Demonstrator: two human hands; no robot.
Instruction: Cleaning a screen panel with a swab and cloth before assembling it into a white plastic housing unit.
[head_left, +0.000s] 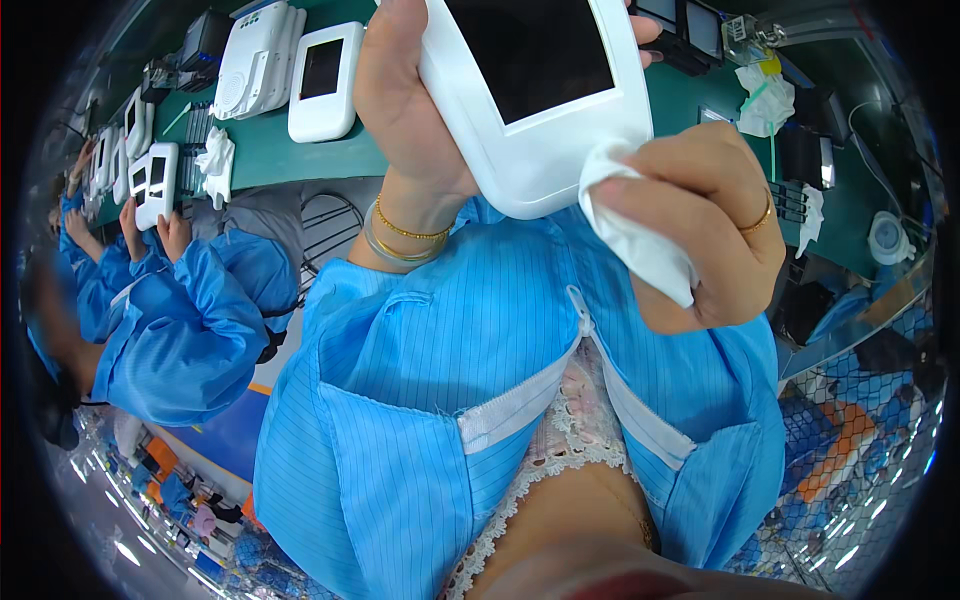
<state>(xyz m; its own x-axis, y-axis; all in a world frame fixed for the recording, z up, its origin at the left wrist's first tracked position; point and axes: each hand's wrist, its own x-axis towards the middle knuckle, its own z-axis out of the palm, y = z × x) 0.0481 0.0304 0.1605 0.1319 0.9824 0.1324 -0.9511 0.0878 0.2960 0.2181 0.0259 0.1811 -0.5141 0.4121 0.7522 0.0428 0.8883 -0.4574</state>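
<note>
A white rounded device (560, 150) with a dark rectangular screen (535, 60) is held up in front of my chest, its top cut off by the picture's edge. My left hand (405, 110) grips it from the left and behind, with fingertips showing past its right side. Pinched in my right hand (715, 225) is a crumpled white cloth (630, 220), pressed against the device's lower right corner. Part of the cloth is hidden inside my curled fingers.
Another white screen device (325, 80) lies on the green table (270, 150), beside several stacked white housings (255, 60). Crumpled white cloths (765, 100) lie on the right. At the left, a co-worker in a blue smock (180, 340) handles a similar device (155, 185).
</note>
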